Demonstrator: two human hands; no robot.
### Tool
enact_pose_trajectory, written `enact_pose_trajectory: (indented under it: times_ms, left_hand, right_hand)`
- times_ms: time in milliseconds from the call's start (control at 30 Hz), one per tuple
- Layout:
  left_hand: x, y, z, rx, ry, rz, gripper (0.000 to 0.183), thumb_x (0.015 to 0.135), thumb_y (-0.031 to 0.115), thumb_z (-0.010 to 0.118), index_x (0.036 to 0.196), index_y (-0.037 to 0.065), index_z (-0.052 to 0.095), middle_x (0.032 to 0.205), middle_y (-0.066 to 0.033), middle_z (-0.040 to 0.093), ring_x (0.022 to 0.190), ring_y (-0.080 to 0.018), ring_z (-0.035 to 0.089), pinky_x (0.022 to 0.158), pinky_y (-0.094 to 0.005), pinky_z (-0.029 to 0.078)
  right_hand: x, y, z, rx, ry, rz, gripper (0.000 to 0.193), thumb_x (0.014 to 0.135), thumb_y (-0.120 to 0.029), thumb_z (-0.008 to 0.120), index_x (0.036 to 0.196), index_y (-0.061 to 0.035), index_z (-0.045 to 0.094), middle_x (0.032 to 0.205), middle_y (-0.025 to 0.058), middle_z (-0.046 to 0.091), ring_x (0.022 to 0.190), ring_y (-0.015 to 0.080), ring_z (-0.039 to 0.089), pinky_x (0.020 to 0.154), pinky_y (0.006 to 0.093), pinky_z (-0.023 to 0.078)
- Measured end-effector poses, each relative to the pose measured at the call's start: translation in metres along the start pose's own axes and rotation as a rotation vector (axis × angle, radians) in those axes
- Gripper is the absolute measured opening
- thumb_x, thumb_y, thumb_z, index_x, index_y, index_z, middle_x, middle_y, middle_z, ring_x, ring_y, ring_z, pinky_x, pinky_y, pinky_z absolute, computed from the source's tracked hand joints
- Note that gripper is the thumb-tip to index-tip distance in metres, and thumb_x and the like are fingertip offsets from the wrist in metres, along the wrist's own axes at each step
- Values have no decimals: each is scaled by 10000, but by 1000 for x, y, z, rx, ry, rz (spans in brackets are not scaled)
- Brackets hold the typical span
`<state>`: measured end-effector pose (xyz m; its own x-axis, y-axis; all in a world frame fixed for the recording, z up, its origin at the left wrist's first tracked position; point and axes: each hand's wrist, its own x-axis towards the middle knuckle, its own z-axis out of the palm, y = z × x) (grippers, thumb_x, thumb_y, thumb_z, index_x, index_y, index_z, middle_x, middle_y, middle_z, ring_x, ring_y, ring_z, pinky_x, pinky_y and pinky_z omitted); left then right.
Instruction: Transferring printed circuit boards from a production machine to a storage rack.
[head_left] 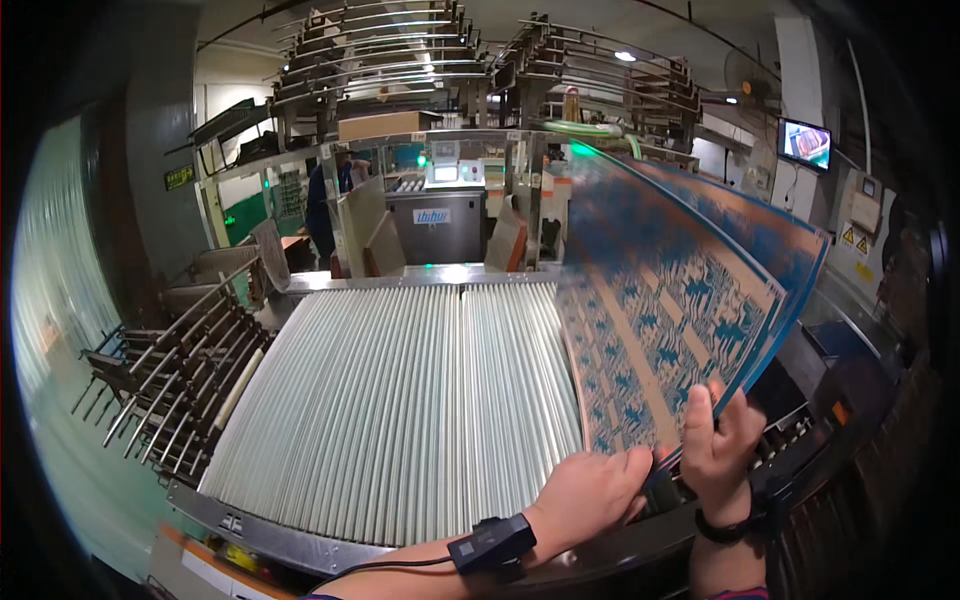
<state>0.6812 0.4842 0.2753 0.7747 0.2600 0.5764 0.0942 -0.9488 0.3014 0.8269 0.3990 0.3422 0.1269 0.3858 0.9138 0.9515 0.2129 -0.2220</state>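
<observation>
A stack of thin blue and copper circuit panels [680, 290] stands tilted up at the right of a roller conveyor [400, 400]. My right hand [722, 440] grips the near edge of the panels, thumb up along the front sheet. My left hand [590, 490] reaches across from the lower left and holds the bottom corner of the front panel, which is peeled slightly away from the ones behind. A black band sits on each wrist.
A metal rod rack [170, 380] stands left of the conveyor. A grey machine cabinet [440, 220] is at the conveyor's far end, with tall racks above. A person in dark blue [325, 205] stands far back left. A screen [805, 143] hangs at upper right.
</observation>
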Motion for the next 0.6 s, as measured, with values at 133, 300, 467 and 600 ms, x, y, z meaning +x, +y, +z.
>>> enact_pose_trajectory:
  times_ms: [133,300,467,600]
  left_hand:
    - [-33,-15,-54,-51,145,41,501,889,352,739,1269,49,618,1047,-160,717,924,-337,698,808,-424,554]
    - [-122,-150,-185,415,630,-309,689,849,303,787,1399,10,492,1343,-250,560,1240,-417,541,1077,-462,425]
    - [-227,-138,-327,334,806,-598,846,908,411,743,1524,-1,334,1488,-206,454,1408,-326,416,1191,-409,297]
    - [-277,-52,-364,-432,814,-601,662,946,500,689,1410,69,496,1246,-82,652,1139,-165,638,1026,-362,503]
  right_hand:
    - [16,-18,-14,188,21,63,137,956,-87,656,975,48,647,737,130,650,568,263,639,519,355,465]
    - [3,49,-31,523,283,288,237,982,-143,669,1189,-35,632,1070,23,657,954,117,592,848,279,485]
    - [21,163,-45,18,490,430,413,1012,-270,613,1329,-7,592,1173,60,668,1001,174,631,850,323,513]
    - [54,89,21,398,348,204,440,1034,-385,531,1223,0,632,1089,102,667,900,211,618,766,368,508]
